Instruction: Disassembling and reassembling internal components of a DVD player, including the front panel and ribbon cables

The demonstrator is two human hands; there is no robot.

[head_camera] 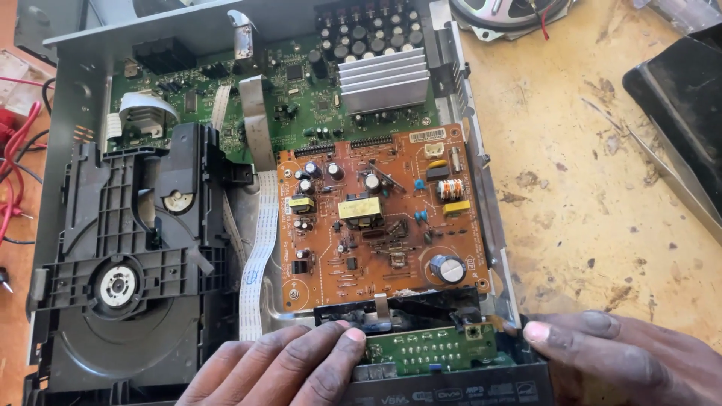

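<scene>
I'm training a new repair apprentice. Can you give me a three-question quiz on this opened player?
1. True or false: the left hand rests on the front edge, near the small green board.
2. Which board carries the finned heatsink: A) orange board B) main green board C) disc drive?
3. What does the right hand touch?

Key: 1 true; 2 B; 3 the chassis front corner.
</scene>
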